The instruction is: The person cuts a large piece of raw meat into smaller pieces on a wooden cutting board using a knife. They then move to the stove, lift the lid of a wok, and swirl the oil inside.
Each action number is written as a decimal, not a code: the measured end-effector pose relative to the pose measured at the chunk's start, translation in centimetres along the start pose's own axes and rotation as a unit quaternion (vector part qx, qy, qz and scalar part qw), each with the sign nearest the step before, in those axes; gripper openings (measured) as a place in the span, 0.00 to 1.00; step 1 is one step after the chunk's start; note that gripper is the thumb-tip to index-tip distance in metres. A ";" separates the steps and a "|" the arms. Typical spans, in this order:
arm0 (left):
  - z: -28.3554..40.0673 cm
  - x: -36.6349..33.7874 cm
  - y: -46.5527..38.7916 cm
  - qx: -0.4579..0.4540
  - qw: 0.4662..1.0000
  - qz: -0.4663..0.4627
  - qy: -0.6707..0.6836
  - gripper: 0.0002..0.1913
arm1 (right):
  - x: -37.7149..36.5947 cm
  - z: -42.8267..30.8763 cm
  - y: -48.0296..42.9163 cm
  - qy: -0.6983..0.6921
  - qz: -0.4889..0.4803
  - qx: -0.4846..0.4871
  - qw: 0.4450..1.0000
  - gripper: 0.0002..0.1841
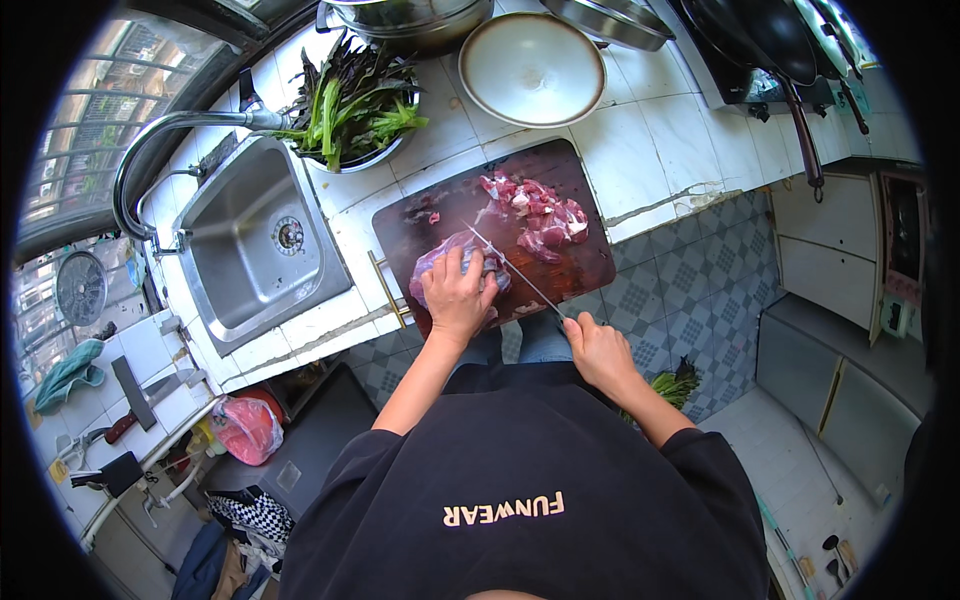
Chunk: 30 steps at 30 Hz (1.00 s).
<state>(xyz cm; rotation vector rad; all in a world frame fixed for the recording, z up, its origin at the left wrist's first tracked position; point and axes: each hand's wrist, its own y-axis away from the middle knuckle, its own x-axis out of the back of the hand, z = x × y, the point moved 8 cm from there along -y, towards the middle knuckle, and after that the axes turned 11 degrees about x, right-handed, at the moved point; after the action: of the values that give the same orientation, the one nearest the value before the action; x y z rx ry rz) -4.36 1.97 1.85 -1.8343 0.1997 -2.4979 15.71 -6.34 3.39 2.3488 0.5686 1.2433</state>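
Note:
A dark wooden cutting board (559, 277) lies on the tiled counter in front of me. My left hand (456, 292) presses on a large piece of raw meat (433, 264) at the board's near left, fingers spread over its top. In my right hand (600, 346) is the handle of a kitchen knife (517, 271), gripped at the board's near edge. Its blade is seen nearly edge-on and slants far-left along the meat's right side; whether it is in the meat I cannot tell. Cut pieces of raw meat (540, 214) sit in a pile at the board's far right.
Left of the board is a steel sink (259, 240) under a curved faucet (131, 161). A bowl of leafy greens (345, 112) and a round pale plate (532, 71) stand beyond the board. At far right, a black wok (750, 37) sits over the stove, its handle overhanging the counter edge.

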 end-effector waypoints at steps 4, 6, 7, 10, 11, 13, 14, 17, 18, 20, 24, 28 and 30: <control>0.0 0.7 0.0 0.059 0.998 -0.001 -0.007 0.23 | -0.6 -0.8 0.7 -0.017 0.001 -0.001 1.000 0.23; -0.1 1.0 -0.2 0.086 0.996 -0.007 0.015 0.22 | -0.9 -1.0 0.9 -0.027 -0.005 -0.010 1.000 0.23; -0.1 1.3 -0.4 0.082 0.996 -0.004 0.039 0.21 | -1.0 -1.0 1.1 -0.030 -0.007 -0.012 0.999 0.23; -0.8 2.0 -1.8 0.045 0.994 0.018 0.094 0.17 | -1.3 -0.8 1.4 -0.030 -0.002 -0.022 0.999 0.23; -0.6 2.0 -2.4 0.006 0.996 0.033 0.078 0.16 | -1.4 -0.7 1.5 -0.028 0.000 -0.024 0.999 0.23; -0.6 0.6 -3.1 -0.027 0.990 -0.043 0.129 0.15 | -1.7 -0.7 1.8 -0.040 0.001 -0.024 0.999 0.23; -0.5 0.8 -2.9 -0.031 0.993 -0.030 0.108 0.15 | -1.8 -0.8 1.9 -0.044 0.007 -0.019 0.999 0.23; 0.0 0.7 -2.2 -0.023 0.998 -0.020 0.053 0.15 | -2.5 -0.8 2.0 -0.022 -0.004 -0.042 0.999 0.23; 0.0 0.6 -2.0 -0.012 0.999 -0.023 0.038 0.15 | -2.5 -0.9 1.9 -0.021 0.002 -0.040 0.999 0.22; 0.2 0.6 -2.0 -0.001 1.000 -0.011 0.017 0.15 | -2.3 -1.2 1.9 -0.010 0.020 -0.033 0.999 0.21; 0.3 0.4 -2.0 -0.001 1.000 -0.008 0.021 0.14 | -2.1 -1.6 0.8 -0.017 0.016 -0.024 0.999 0.22; -0.3 -0.3 -2.1 0.012 0.999 -0.026 0.027 0.13 | -2.4 -3.4 -3.8 -0.035 0.042 -0.007 0.998 0.23; -0.3 -0.2 -2.0 0.013 0.999 -0.023 0.032 0.14 | -2.9 -4.2 -6.1 -0.047 0.047 0.003 0.998 0.23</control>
<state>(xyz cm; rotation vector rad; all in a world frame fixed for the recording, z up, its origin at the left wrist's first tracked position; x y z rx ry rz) -4.51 4.03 1.86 -1.7705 0.1273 -2.5794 9.71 -2.06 0.33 2.4499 0.4360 1.1660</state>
